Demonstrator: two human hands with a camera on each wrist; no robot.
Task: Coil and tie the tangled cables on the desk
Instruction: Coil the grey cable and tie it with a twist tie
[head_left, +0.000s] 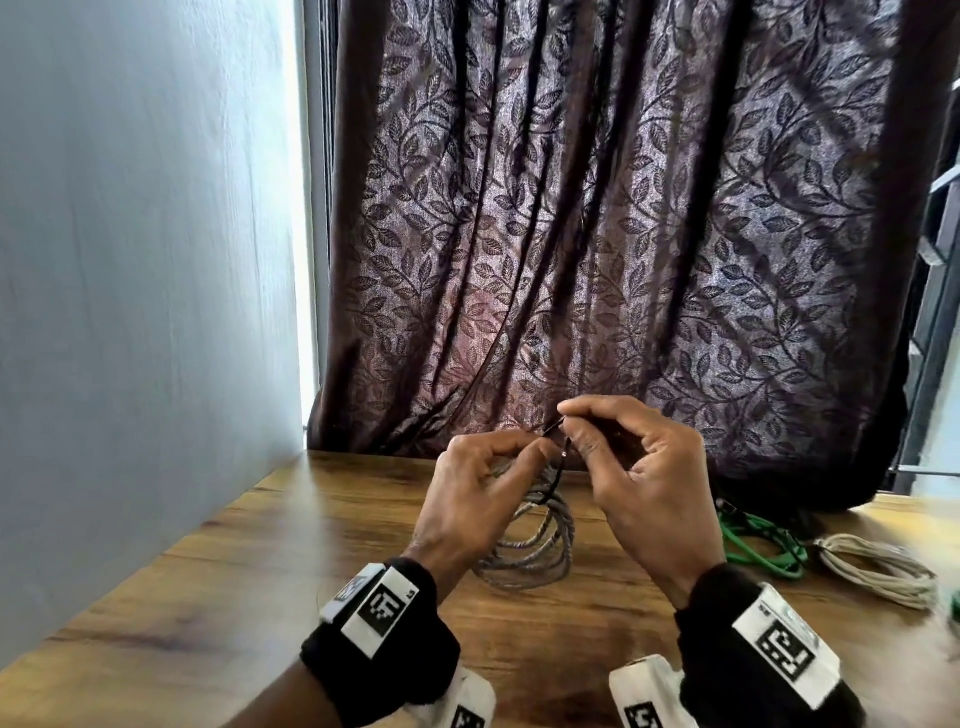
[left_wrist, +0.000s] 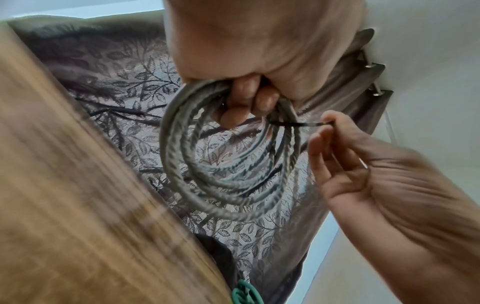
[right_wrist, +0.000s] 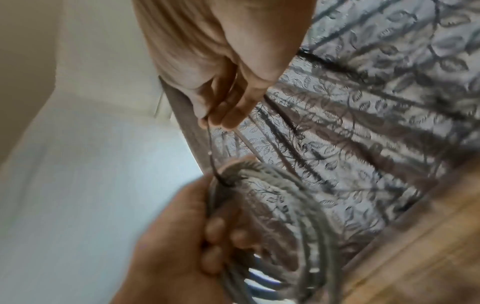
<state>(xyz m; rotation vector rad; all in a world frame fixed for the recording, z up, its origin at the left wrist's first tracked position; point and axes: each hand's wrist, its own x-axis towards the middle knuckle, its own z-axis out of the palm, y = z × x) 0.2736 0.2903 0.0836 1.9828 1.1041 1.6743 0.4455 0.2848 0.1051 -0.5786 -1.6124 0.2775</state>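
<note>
Head view: my left hand (head_left: 470, 499) grips the grey cable coil (head_left: 540, 545) above the bench (head_left: 234, 561); my right hand (head_left: 639, 483) pinches a black tie (head_left: 553, 427). Green cable (head_left: 763, 545) and white cable (head_left: 878, 569) lie right.
Left wrist: fingers (left_wrist: 241, 100) curled through the coil.
Right wrist: fingers (right_wrist: 228, 115) pinching the tie.

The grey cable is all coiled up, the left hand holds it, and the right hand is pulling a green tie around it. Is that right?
Not quite: the tie is black, not green. The left wrist view shows it running from the coiled grey cable, held by the left hand, to the right hand's pinching fingertips. The green cable lies on the desk.
</note>
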